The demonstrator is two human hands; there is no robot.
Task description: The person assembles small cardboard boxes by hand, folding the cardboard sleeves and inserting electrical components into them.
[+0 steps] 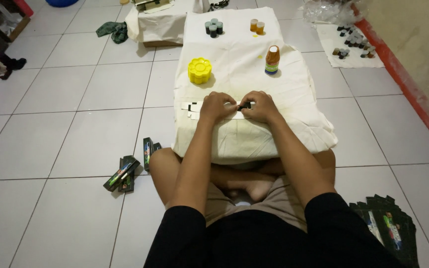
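My left hand (216,105) and my right hand (259,105) rest side by side on a low table covered with a white cloth (234,69). Both hands pinch a flat black-and-white cardboard piece (192,109) that lies on the cloth and sticks out to the left of my left hand. A yellow flower-shaped container (200,70) stands just beyond my left hand. A small bottle with an orange cap (272,60) stands beyond my right hand.
Several dark-capped small bottles (213,28) and two orange ones (256,26) stand at the table's far end. Dark green boxes (123,173) lie on the tiled floor at left, flat dark cartons (391,228) at lower right. More small bottles (351,39) sit by the wall.
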